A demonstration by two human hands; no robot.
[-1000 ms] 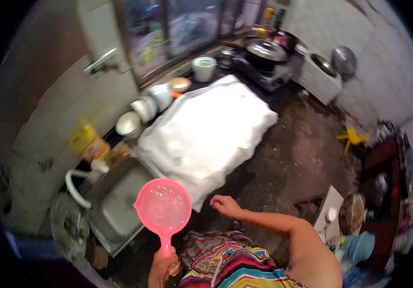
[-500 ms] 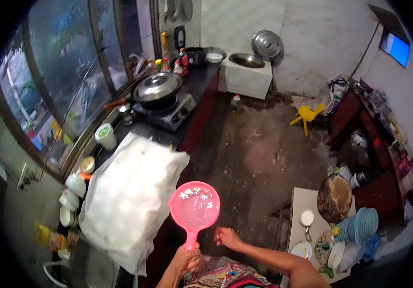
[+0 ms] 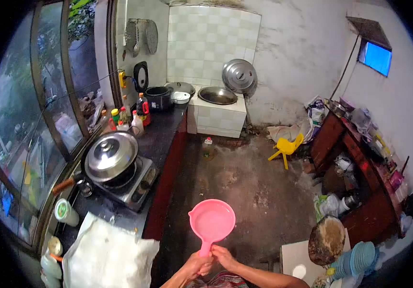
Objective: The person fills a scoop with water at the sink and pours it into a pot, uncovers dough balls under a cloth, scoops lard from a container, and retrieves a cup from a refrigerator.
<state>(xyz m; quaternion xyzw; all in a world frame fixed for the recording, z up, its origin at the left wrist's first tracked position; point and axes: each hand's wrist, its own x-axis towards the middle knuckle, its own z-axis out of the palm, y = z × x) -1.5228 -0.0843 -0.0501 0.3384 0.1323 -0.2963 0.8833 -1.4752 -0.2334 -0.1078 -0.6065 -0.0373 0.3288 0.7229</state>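
A pink plastic water dipper [image 3: 212,220] is held out in front of me, its bowl level and containing what looks like a cloudy liquid. My left hand [image 3: 197,265] is closed around its handle. From the other side, my right hand [image 3: 224,259] has its fingers bent against the upper handle, close to the left one. To the left, a white cloth-like sheet [image 3: 110,257] lies over something on the dark counter [image 3: 165,127].
On the counter stand a lidded wok [image 3: 112,156] on a cooktop [image 3: 144,185], a white tub [image 3: 66,212], bottles [image 3: 143,108] and a black pot [image 3: 159,98]. A built-in stove pan [image 3: 217,95] is beyond. A yellow chair [image 3: 288,145] and a chopping block [image 3: 327,240] are right.
My right hand has come to the dipper's handle; before, it was apart from it. The view has tilted up and turned, showing more of the far wall. The liquid's surface looks calmer.
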